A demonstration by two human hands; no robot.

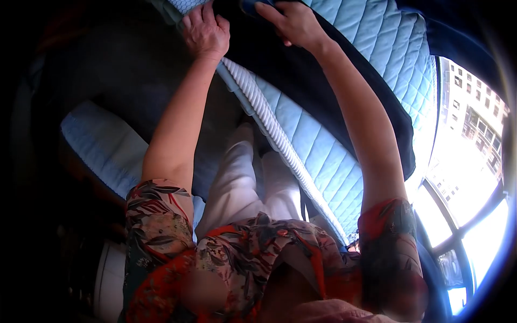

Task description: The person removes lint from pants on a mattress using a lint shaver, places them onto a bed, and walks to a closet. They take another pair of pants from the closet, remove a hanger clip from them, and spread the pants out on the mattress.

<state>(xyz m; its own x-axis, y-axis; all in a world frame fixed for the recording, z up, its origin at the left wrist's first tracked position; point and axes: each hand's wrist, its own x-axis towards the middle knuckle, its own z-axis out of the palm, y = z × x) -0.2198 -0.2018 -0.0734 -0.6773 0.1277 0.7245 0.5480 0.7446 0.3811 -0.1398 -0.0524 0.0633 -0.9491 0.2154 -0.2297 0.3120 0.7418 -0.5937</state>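
Observation:
A long piece of black cloth [371, 110] lies slantwise over a light blue quilted cover [323, 153]. At the top, my left hand [205, 33] is closed on the cloth's near edge, its fingers bent downward. Beside it is a pale blue piece with a honeycomb pattern [184, 5]. To the right, my right hand [295, 26] is curled above the black cloth. Its thumb rests on a shiny dark blue object [249, 7] that the top edge of the view cuts off, so its kind does not show.
A white ribbed edging [280, 140] runs along the quilted cover's near side, close to my legs [231, 183]. A padded light blue board-like piece [102, 145] stands at the left. Bright window panes [468, 156] are at the right, with a building outside.

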